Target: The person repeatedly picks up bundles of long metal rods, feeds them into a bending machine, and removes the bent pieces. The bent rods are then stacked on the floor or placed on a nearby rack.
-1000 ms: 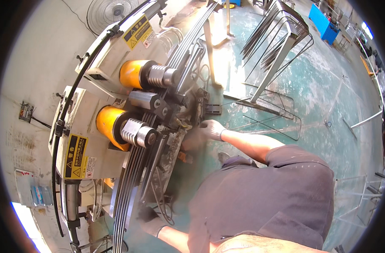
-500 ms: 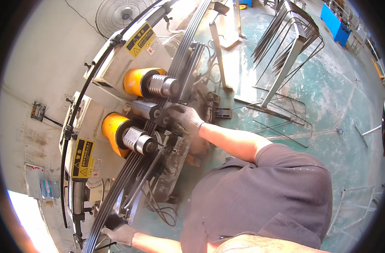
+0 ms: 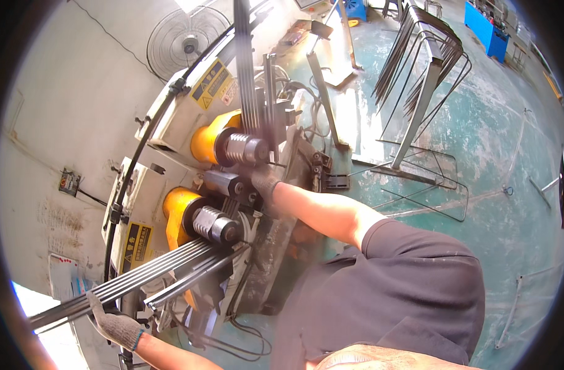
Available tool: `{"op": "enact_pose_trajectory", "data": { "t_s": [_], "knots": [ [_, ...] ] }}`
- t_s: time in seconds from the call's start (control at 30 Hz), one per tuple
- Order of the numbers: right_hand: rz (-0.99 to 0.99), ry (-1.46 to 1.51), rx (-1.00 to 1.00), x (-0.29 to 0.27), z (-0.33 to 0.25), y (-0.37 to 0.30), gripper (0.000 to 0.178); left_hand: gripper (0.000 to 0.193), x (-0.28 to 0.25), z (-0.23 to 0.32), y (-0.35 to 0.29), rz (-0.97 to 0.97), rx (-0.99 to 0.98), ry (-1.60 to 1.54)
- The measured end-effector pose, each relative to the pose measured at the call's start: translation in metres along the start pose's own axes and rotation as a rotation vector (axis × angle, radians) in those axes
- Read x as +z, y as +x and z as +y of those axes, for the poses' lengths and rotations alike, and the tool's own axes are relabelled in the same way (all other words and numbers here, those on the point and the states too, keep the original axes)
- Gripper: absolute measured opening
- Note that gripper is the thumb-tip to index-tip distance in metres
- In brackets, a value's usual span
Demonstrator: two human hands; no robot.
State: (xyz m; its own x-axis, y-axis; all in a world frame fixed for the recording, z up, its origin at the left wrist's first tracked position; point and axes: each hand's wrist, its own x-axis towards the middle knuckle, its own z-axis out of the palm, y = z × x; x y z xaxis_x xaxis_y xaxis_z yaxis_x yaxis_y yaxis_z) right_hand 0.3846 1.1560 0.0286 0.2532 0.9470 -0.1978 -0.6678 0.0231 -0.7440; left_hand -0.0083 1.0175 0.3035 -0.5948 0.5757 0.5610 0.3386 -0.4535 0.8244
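Room, left to right: pale wall [image 3: 103, 111], scuffed and stained low down, with a small dark box [image 3: 70, 181] and a cable. Round wire-guard fan [image 3: 189, 44] near the top. Then the cream machine [image 3: 171, 123] with two yellow roller mounts [image 3: 182, 213], a lower steel roller [image 3: 215, 225] and an upper steel roller [image 3: 248, 149]. Right of that, worn green floor [image 3: 492, 142], paint patchy; a metal rack [image 3: 418, 111] stands on it, hung with bent rods [image 3: 387, 68]. Blue cabinet [image 3: 485, 31] top right.

Workpiece: bundle of metal rods [image 3: 152, 270] at the rollers, two straight runs. Left run slants from the lower-left edge up to the lower roller. Other run goes near vertical from the upper roller out the top. Long axes set at a wide angle; the join is hidden.

Left hand [image 3: 116, 327], gloved: at the left run's outer end, one digit laid up against the rods, others hidden; can't tell the grip. Right hand [image 3: 266, 183], gloved: blurred, beside the block [image 3: 223, 183] between rollers; fingers unclear, can't tell.
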Motion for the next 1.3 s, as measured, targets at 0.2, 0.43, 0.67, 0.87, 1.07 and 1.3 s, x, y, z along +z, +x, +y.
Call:
{"op": "enact_pose_trajectory", "data": {
  "t_s": [0.2, 0.43, 0.67, 0.87, 1.07, 1.3],
  "knots": [
    [0.012, -0.168, -0.181, 0.001, -0.001, 0.015, 0.044, 0.040, 0.081, 0.051, 0.000, -0.194, -0.072, -0.033],
    [-0.016, -0.381, -0.122, 0.003, -0.003, 0.006, 0.042, 0.029, 0.163, 0.054, -0.004, -0.530, 0.086, -0.080],
    [-0.122, -0.790, -0.480, -0.034, 0.043, 0.068, 0.037, 0.035, 0.198, 0.026, 0.000, -0.686, 0.044, -0.176],
    [-0.128, -0.592, -0.364, -0.019, 0.059, 0.074, 0.034, 0.033, 0.189, 0.019, -0.001, -0.669, 0.088, -0.214],
    [-0.160, -0.212, -0.210, -0.046, 0.076, 0.112, 0.025, 0.029, 0.196, 0.032, -0.008, -0.668, 0.144, -0.160],
    [-0.014, -0.074, 0.077, -0.011, 0.039, 0.060, 0.031, 0.021, 0.192, 0.029, -0.006, -0.609, 0.043, -0.144]
  ]
}}
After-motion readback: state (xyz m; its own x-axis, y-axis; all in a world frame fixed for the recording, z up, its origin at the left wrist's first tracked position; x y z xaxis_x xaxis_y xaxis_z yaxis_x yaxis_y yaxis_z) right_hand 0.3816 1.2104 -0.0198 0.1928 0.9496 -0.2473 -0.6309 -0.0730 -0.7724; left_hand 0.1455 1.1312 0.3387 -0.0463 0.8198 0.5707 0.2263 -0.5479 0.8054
